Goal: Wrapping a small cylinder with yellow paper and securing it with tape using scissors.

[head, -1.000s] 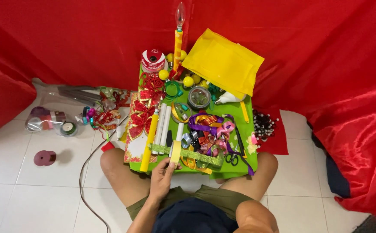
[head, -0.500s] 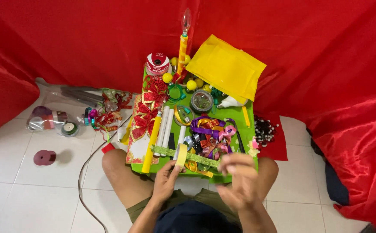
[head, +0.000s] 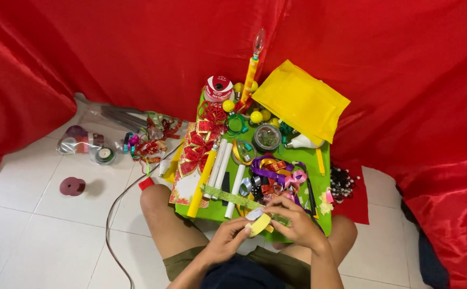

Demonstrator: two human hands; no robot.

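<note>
Both hands met at the near edge of the green table [head: 319, 160], above the person's lap. The left hand [head: 228, 241] had its fingers curled round a small yellow roll of tape [head: 260, 225], thumb on top, gripping it. The right hand [head: 297, 225] closed its fingers on the same roll from the other side, pinching at a pale loose end by the fingertips. The roll sat between the two hands, touching both, just off the table's near edge.

Just beyond the fingertips lay a glittery green strip [head: 228, 196], running slantwise across the table. Past the right fingers was a heap of ribbons [head: 276, 171], purple, pink and gold, tangled together. Past the left fingers lay white sticks [head: 220, 166] side by side and a long yellow stick [head: 201, 184], with red bows [head: 198, 144] beside them.

Farther out stood a round lidded jar [head: 267, 137], a red and white spool [head: 219, 88] and a large yellow pouch [head: 300, 101] at the far edge. Well to the left of the hands, on the white tiled floor [head: 30, 235], lay a dark red disc [head: 72, 186] and clear bags of odds and ends [head: 86, 143]. Red cloth [head: 137, 48] hung behind everything.
</note>
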